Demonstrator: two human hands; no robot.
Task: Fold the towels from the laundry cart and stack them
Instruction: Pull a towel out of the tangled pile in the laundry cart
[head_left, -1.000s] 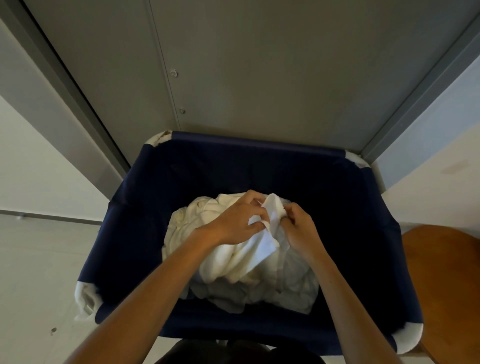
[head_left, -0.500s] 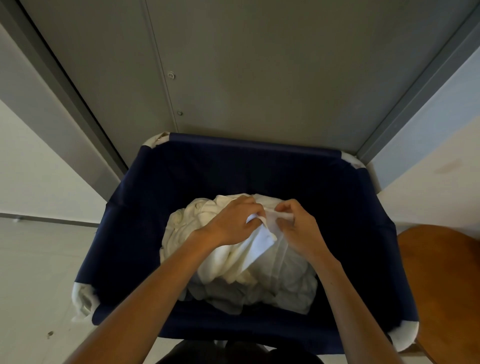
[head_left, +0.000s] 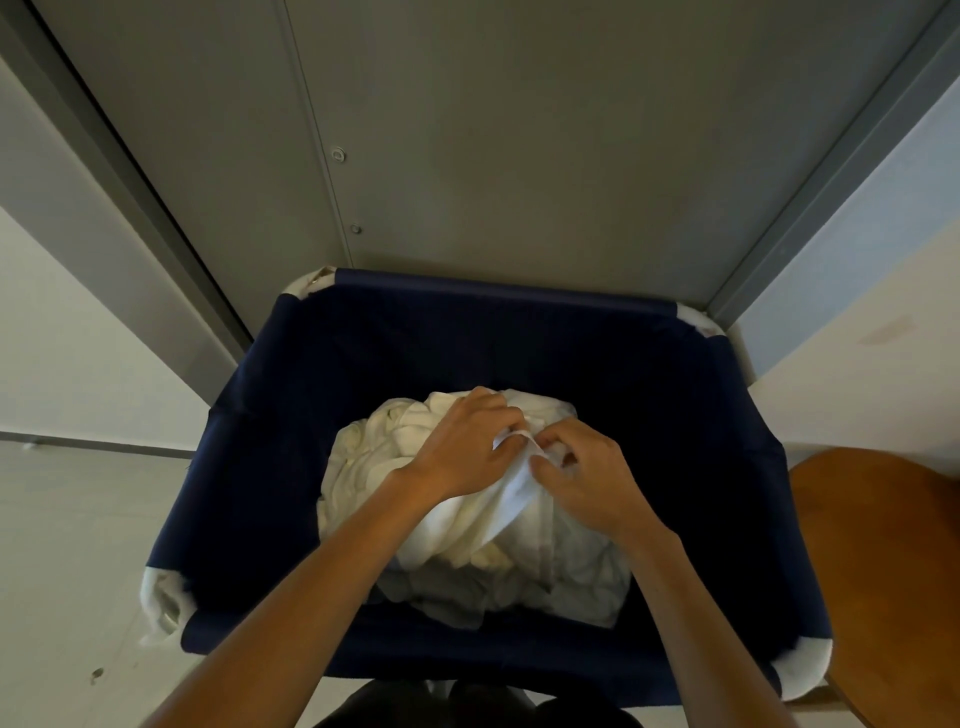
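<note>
In the middle of the frame both hands meet over a heap of white towels (head_left: 363, 467) that lies in the bottom of the navy laundry cart (head_left: 260, 467). The left hand (head_left: 462, 447) has its fingers curled over and pinches a thin white hem of the top towel (head_left: 511, 491). The right hand (head_left: 584, 480), just beside it, pinches the same hem with its fingertips. The step appears to be finding an edge of one towel so it can be lifted free. To do it well, the person would likely run the two pinches apart along that hem until each reaches a corner, then raise the cloth straight up. That way only a single layer comes away and the crumpled pile below is not dragged along. It is hard to tell whether the pinched strip belongs to one towel or two, so a light shake once it is lifted should settle that. A round wooden surface (head_left: 883, 545) at the right edge of the frame looks like a possible place to fold and stack. No folded towel is visible there yet, so the task seems to be at an early stage.
</note>
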